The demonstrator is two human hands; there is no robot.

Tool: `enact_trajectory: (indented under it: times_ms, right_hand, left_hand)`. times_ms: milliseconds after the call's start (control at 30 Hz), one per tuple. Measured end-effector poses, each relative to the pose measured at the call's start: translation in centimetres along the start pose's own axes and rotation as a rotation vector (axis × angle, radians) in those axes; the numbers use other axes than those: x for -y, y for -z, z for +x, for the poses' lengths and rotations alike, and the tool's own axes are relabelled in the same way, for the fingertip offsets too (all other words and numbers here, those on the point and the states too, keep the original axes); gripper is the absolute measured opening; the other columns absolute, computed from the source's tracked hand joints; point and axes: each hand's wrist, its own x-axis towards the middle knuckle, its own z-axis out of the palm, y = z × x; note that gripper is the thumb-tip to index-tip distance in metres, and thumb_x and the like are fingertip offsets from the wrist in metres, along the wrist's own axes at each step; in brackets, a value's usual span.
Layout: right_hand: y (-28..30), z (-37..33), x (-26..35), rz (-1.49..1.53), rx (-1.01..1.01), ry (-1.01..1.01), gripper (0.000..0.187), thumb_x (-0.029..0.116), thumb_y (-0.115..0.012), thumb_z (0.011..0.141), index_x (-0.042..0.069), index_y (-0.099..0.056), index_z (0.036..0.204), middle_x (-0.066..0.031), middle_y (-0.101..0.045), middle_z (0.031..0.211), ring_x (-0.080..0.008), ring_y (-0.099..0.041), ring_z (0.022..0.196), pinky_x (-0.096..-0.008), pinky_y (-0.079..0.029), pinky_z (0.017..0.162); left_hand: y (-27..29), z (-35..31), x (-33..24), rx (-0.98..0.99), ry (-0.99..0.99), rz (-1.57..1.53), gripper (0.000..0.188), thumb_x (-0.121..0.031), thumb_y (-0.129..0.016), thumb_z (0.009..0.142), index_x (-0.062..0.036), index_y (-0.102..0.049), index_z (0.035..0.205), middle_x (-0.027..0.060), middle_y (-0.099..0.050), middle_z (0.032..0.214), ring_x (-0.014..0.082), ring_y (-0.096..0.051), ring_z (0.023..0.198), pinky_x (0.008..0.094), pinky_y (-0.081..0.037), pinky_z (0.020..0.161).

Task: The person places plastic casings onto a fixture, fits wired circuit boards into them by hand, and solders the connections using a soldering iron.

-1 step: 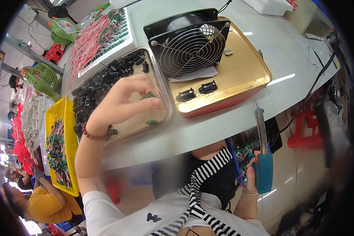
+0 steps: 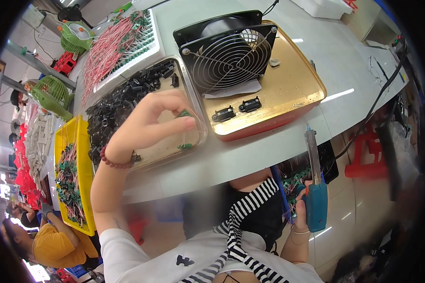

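Observation:
My left hand (image 2: 148, 125) is over the near right part of a clear tray (image 2: 200, 127), thumb and fingers closed in a pinch on a small green circuit board (image 2: 184, 113). Thin wires seem to hang from it. Below it is another small green piece (image 2: 184, 146); whether the two are joined I cannot tell. Many black plastic housings (image 2: 113, 108) fill the tray's left side. My right hand (image 2: 301, 210) grips a teal soldering gun (image 2: 317, 205), its metal tip pointing up beside the table edge. Two black housings (image 2: 249, 104) lie on a gold tin lid (image 2: 293, 80).
A black fan (image 2: 229, 59) with a wire grille stands on the lid. Behind the tray, a white foam box (image 2: 153, 35) holds boards with pink wires. A yellow bin (image 2: 83, 179) with wired boards is at left. A black cable (image 2: 382, 92) crosses the table's right side.
My left hand has shifted slightly to the right with the circuit board, and the lower green piece has moved a little right too. The right hand looks unmoved.

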Motion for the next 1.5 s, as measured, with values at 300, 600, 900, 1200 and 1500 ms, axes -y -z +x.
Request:
enact_trajectory:
  times_ms: [300,600,900,1200,1500]
  right_hand:
    - [0.1,0.7,2.0,0.081,0.023,-0.066,0.04,0.039,-0.068,0.083,0.003,-0.067,0.1,-0.0056,-0.063,0.078,-0.0153,-0.06,0.067,-0.0277,-0.045,0.062]
    - [-1.4,0.4,3.1,0.287,0.024,-0.129,0.052,0.038,-0.077,0.079,-0.003,-0.061,0.108,-0.0073,-0.059,0.093,-0.0129,-0.058,0.066,-0.0241,-0.046,0.061]
    - [-2.3,0.9,3.5,0.311,0.054,-0.124,0.041,0.025,-0.075,0.078,0.0,-0.061,0.107,-0.0039,-0.059,0.076,-0.0112,-0.057,0.063,-0.0218,-0.043,0.056]
    - [-2.3,0.9,3.4,0.266,0.101,-0.05,0.044,0.031,-0.075,0.079,-0.001,-0.061,0.107,-0.0052,-0.06,0.078,-0.0119,-0.058,0.064,-0.0229,-0.044,0.057]
    - [-2.5,1.1,3.8,0.279,0.13,-0.046,0.049,0.038,-0.075,0.081,-0.001,-0.063,0.108,-0.0065,-0.06,0.082,-0.0131,-0.059,0.064,-0.0241,-0.045,0.058]
  left_hand:
    - [-1.7,1.1,-1.3,0.18,0.234,-0.337,0.017,-0.012,-0.063,0.094,0.0044,-0.066,0.098,0.0062,-0.069,0.087,0.0109,-0.064,0.08,0.0249,-0.05,0.075]
    - [-2.6,0.3,0.7,0.125,0.125,-0.781,0.03,-0.024,-0.062,0.096,-0.0005,-0.056,0.078,0.0043,-0.059,0.072,0.015,-0.06,0.073,0.0275,-0.049,0.067]
    - [-1.9,0.3,2.9,-0.019,-0.04,-0.704,0.037,-0.034,-0.06,0.097,0.0014,-0.066,0.092,0.0052,-0.063,0.075,0.0135,-0.062,0.082,0.0281,-0.049,0.078]
    - [-1.8,0.4,1.9,0.064,0.133,-0.902,0.021,-0.02,-0.06,0.096,0.0005,-0.067,0.099,-0.0017,-0.06,0.071,0.0042,-0.051,0.064,0.0205,-0.044,0.061]
    - [-3.7,0.1,0.4,0.014,0.262,-0.653,0.011,-0.003,-0.053,0.09,-0.0005,-0.06,0.097,-0.0042,-0.054,0.069,0.0018,-0.046,0.056,0.0194,-0.034,0.05]
